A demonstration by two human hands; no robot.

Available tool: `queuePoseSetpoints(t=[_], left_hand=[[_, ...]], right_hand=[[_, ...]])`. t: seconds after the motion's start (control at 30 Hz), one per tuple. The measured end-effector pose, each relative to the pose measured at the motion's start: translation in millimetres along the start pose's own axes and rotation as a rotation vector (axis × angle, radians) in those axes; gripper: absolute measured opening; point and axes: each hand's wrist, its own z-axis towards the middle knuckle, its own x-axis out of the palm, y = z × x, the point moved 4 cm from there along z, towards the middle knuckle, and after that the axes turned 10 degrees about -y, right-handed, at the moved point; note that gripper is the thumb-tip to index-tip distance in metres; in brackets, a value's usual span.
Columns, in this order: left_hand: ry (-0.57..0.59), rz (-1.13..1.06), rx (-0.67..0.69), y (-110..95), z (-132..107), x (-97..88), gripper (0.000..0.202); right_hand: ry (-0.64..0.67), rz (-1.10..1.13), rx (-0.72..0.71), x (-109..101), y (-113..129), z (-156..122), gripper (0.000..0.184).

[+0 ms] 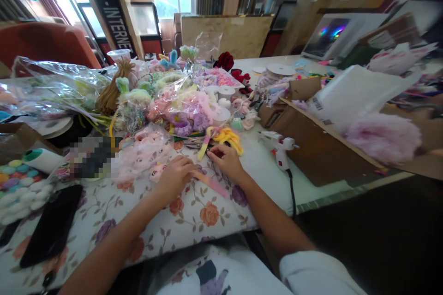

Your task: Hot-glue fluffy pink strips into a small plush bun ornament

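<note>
My left hand (175, 176) rests on the floral tablecloth (194, 216) with its fingers curled around one end of a pink pipe cleaner (212, 185). The fuzzy pink stick runs down and to the right from under that hand. My right hand (226, 160) lies just beyond it, fingers bent and pinched together near a yellow pipe cleaner bundle (226, 137); what the fingertips hold is hidden. A bag of pink plush pieces (143, 152) lies directly left of my left hand.
A white glue gun (279, 147) stands right of my hands, cord trailing over the table edge. An open cardboard box (311, 147) with pink fluff (384, 136) sits farther right. Bags of craft flowers (183, 106) crowd the back. A black phone (51, 226) and pompoms (20, 189) lie left.
</note>
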Motion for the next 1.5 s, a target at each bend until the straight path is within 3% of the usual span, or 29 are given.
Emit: queuePoseSetpoints(t=[0.1, 0.23, 0.37, 0.53, 0.67, 0.77, 0.93, 1.03, 1.17, 1.23, 1.4, 1.5], left_hand=[[0.114, 0.04, 0.061, -13, -2, 17.0, 0.016], [0.147, 0.217, -0.018, -11, -6, 23.1, 0.019], [0.058, 0.25, -0.072, -6, -9, 15.7, 0.024], [-0.107, 0.086, 0.009, -21, -11, 17.5, 0.027], [0.038, 0.103, 0.156, -41, -21, 44.4, 0.045], [0.124, 0.15, 0.151, -44, -25, 57.2, 0.056], [0.198, 0.086, 0.195, -39, -11, 59.2, 0.054], [0.153, 0.072, 0.219, -37, -2, 58.2, 0.048], [-0.088, 0.082, 0.341, -39, -9, 42.2, 0.029], [-0.232, 0.086, 0.314, -32, -22, 23.6, 0.027], [-0.515, 0.25, -0.119, 17, -77, -32.9, 0.027], [-0.511, 0.373, -0.346, 40, -105, -48.0, 0.031]], right_hand=[[-0.013, -0.026, -0.014, 0, 0, 0, 0.014], [-0.124, -0.088, -0.053, -5, -2, 2, 0.011], [-0.191, -0.194, -0.145, -10, -4, 6, 0.016], [-0.007, -0.364, -0.237, -1, -6, 5, 0.029], [0.07, -0.428, -0.251, 7, -10, 4, 0.031], [0.06, -0.414, -0.244, 10, -16, 9, 0.028], [-0.018, -0.353, -0.225, 13, -30, 26, 0.024], [-0.055, -0.33, -0.225, 10, -28, 27, 0.02], [-0.131, -0.251, -0.253, -1, -14, 14, 0.016], [-0.124, -0.213, -0.262, -3, -7, 5, 0.016], [-0.022, -0.212, -0.314, 9, 6, -9, 0.015], [0.041, -0.209, -0.353, 17, 13, -14, 0.015]])
